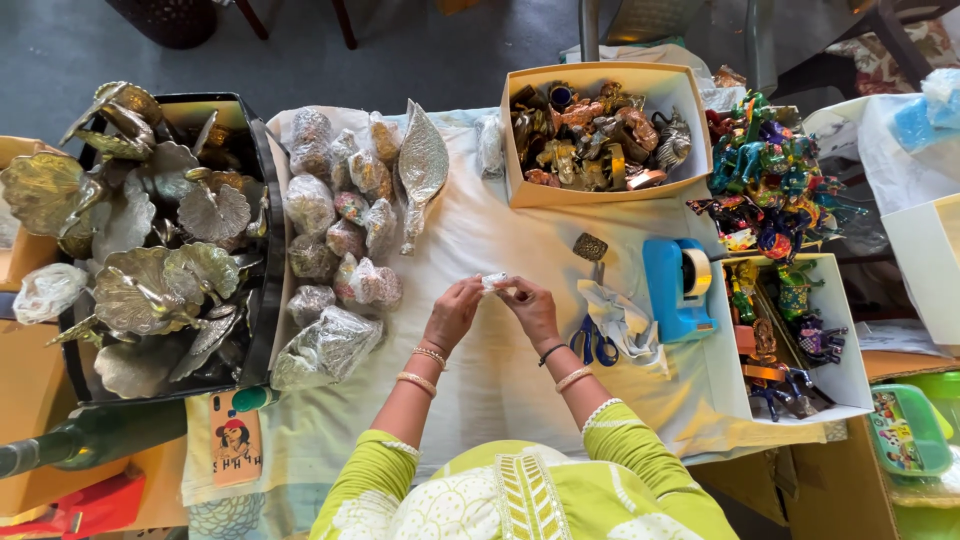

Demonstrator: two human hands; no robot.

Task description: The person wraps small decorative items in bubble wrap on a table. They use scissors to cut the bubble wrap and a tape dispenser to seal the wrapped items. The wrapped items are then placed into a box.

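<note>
My left hand (455, 308) and my right hand (531, 306) meet over the white cloth (480, 380) at the table's middle. Between their fingertips they pinch a small white wrapped item (495, 282), too small to identify. To the right of my right hand lie blue-handled scissors (594, 343), a crumpled white wrap (622, 315) and a blue tape dispenser (679, 287). Several plastic-wrapped figurines (338, 270) are piled to the left of my left hand.
A black crate of metal leaf and bird ornaments (150, 240) stands at the left. A cardboard box of metal figurines (598, 132) sits at the back. Colourful animal figurines (768, 180) fill the right, above a white box (800, 340). A phone (236, 440) lies bottom left.
</note>
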